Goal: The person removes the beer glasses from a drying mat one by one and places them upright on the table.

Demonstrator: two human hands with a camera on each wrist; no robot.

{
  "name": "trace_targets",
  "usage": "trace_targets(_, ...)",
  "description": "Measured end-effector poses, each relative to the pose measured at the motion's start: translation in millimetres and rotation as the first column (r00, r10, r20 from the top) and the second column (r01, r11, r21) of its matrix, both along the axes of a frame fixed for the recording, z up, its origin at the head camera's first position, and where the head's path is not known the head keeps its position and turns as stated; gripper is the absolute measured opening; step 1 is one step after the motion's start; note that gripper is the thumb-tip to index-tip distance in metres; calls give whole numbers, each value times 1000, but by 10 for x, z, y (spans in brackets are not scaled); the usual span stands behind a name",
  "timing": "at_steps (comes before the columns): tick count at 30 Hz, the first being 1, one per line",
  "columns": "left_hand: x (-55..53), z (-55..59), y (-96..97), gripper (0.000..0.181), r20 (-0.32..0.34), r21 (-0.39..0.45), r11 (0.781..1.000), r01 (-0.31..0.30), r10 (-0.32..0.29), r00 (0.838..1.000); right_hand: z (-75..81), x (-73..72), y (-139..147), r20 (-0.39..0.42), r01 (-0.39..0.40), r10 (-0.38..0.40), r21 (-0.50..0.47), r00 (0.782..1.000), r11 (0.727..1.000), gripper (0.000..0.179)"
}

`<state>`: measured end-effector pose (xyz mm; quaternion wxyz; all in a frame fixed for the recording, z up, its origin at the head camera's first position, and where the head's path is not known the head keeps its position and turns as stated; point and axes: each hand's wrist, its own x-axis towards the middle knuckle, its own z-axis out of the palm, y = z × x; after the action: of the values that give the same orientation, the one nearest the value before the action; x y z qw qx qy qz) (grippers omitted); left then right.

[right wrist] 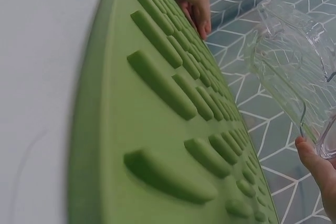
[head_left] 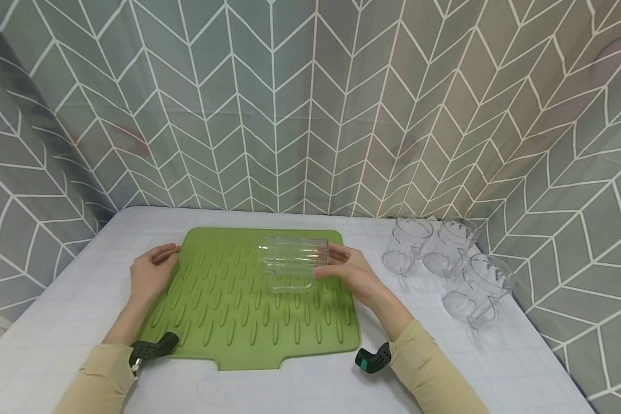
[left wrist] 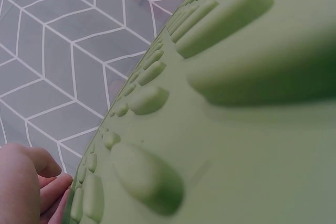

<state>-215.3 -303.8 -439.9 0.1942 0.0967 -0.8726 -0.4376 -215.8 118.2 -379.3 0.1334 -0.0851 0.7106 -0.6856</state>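
A clear mug [head_left: 292, 256], tilted on its side with its handle [head_left: 292, 284] towards me, is over the green drying mat [head_left: 248, 353]. My right hand [head_left: 349, 270] grips the mug by its right end, thumb on the near side and fingers behind. In the right wrist view the mug [right wrist: 289, 61] is raised off the ribbed mat [right wrist: 152, 145]. My left hand [head_left: 152, 273] rests at the mat's left edge, fingers loosely bent. Its fingertips touch that edge in the left wrist view, where the hand [left wrist: 23, 184] is partly cut off.
Three more clear mugs stand upright at the table's right side: one at the back left [head_left: 406, 247], one beside it [head_left: 447, 247] and one nearer [head_left: 476, 293]. A white cloth [head_left: 310, 385] covers the table. A patterned curtain [head_left: 300, 115] hangs behind.
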Motion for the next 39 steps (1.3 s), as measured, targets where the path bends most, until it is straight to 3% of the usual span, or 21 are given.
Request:
trace_targets(17, -11, 11, 8, 40, 17, 15, 1000, 2, -2, 1000, -23, 25, 193, 1, -35, 35, -1, 999, 999, 87)
trace_targets(26, -5, 17, -5, 39, 14, -22, 1000, -4, 4, 1000, -40, 49, 230, 4, -47, 47, -5, 999, 999, 88)
trace_targets(39, -17, -5, -18, 39, 24, -8, 1000, -4, 5, 1000, -70, 62, 248, -9, -110, 110, -34, 994, 993, 83)
